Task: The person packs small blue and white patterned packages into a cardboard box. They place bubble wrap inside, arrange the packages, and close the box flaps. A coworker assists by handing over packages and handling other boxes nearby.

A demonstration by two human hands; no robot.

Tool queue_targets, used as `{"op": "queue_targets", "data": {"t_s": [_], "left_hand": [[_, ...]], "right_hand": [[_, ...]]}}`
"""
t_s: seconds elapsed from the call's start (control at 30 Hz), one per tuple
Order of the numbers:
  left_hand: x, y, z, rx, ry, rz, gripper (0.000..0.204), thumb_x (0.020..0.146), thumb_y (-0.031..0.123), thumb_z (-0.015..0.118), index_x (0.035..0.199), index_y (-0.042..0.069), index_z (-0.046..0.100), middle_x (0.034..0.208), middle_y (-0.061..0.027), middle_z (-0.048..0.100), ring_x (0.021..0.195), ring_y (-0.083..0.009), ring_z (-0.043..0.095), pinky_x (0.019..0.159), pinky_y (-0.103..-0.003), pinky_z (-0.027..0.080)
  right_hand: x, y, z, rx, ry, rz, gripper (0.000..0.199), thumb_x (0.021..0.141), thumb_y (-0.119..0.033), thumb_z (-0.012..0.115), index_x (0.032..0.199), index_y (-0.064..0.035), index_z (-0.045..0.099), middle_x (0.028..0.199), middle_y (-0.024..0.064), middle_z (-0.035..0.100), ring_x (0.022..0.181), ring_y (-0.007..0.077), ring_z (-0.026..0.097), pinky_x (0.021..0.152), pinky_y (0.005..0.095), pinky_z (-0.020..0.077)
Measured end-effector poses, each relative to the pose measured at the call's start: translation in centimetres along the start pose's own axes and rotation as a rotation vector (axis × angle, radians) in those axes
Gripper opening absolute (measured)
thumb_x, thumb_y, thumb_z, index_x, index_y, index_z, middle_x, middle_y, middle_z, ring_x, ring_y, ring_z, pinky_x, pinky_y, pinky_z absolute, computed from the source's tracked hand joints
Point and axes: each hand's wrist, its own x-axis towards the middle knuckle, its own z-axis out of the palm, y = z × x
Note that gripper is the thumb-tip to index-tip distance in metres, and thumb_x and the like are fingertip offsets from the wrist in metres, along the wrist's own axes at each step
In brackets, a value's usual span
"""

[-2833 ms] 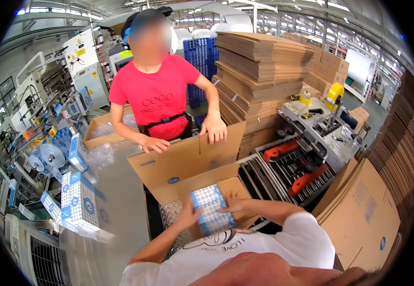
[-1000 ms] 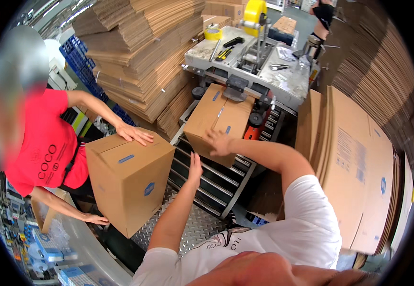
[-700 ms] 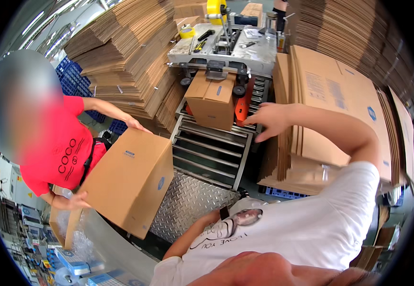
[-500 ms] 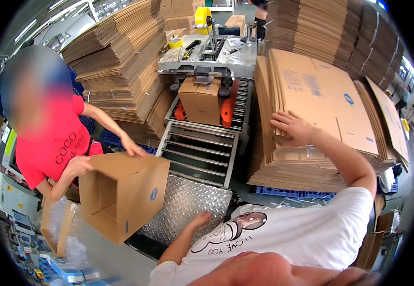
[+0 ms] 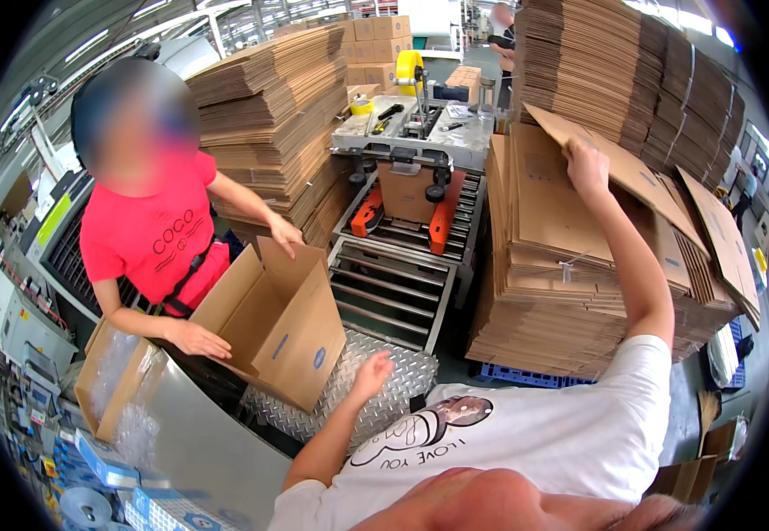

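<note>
My right hand (image 5: 586, 166) pinches the edge of a flat cardboard carton (image 5: 641, 184), lifting it at a tilt off the pile of flat cartons (image 5: 561, 305) on the right. Over the diamond-plate metal step (image 5: 407, 389), my left hand (image 5: 372, 373) hangs with its fingers curled and nothing visible in them. Left of it, a person in a red shirt (image 5: 150, 234) has both hands on an open brown carton (image 5: 314, 350), its opening tilted up and to the left. The carton's lower end is by the metal step.
Ahead, a roller conveyor (image 5: 389, 294) runs to a taping machine (image 5: 415, 80) with a brown carton (image 5: 407, 195) between its orange side guides. Tall stacks of flat cardboard (image 5: 269, 133) flank it. A carton with bubble wrap (image 5: 119, 380) sits at lower left beside a metal surface (image 5: 199, 434).
My right hand has gone from resting flat on the pile to lifting the top flat carton. My left hand rose slightly. The red-shirted person turned the carton's opening upward. The carton in the machine moved farther in.
</note>
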Motion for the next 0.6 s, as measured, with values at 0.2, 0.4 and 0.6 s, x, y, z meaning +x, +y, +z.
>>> {"op": "queue_targets", "data": {"t_s": [0.2, 0.4, 0.6], "left_hand": [[0.5, 21.6, -1.8, 0.407, 0.615, 0.662, 0.088, 0.073, 0.014, 0.079, 0.141, -0.003, 0.027, 0.143, -0.0223, 0.035, 0.133, -0.0381, 0.034, 0.109, -0.043, 0.031], [-1.8, 28.0, -1.5, -0.283, 0.918, 1.020, 0.030, 0.083, -0.003, 0.064, 0.112, -0.006, 0.057, 0.112, -0.0097, 0.061, 0.098, -0.0177, 0.058, 0.088, -0.032, 0.047], [-9.6, 22.6, -9.7, -0.464, 1.162, 0.784, 0.025, 0.083, -0.003, 0.066, 0.107, -0.005, 0.060, 0.104, -0.0088, 0.064, 0.092, -0.0158, 0.061, 0.085, -0.031, 0.048]], "right_hand": [[-3.2, -20.5, -14.2, 0.363, -0.003, -0.978, 0.016, 0.070, -0.011, 0.063, 0.083, -0.0102, 0.054, 0.074, 0.0070, 0.061, 0.067, 0.0271, 0.062, 0.057, 0.0395, 0.0510], [-3.1, -29.7, -17.5, 0.676, 0.483, -1.546, 0.059, 0.056, -0.015, 0.077, 0.111, -0.0074, 0.056, 0.095, 0.0068, 0.058, 0.083, 0.0238, 0.060, 0.075, 0.0386, 0.0500], [8.9, -26.0, -3.8, 0.567, 0.326, -1.042, 0.090, 0.058, -0.030, 0.083, 0.137, -0.0161, 0.043, 0.128, 0.0104, 0.050, 0.123, 0.0318, 0.047, 0.112, 0.0459, 0.0287]]}}
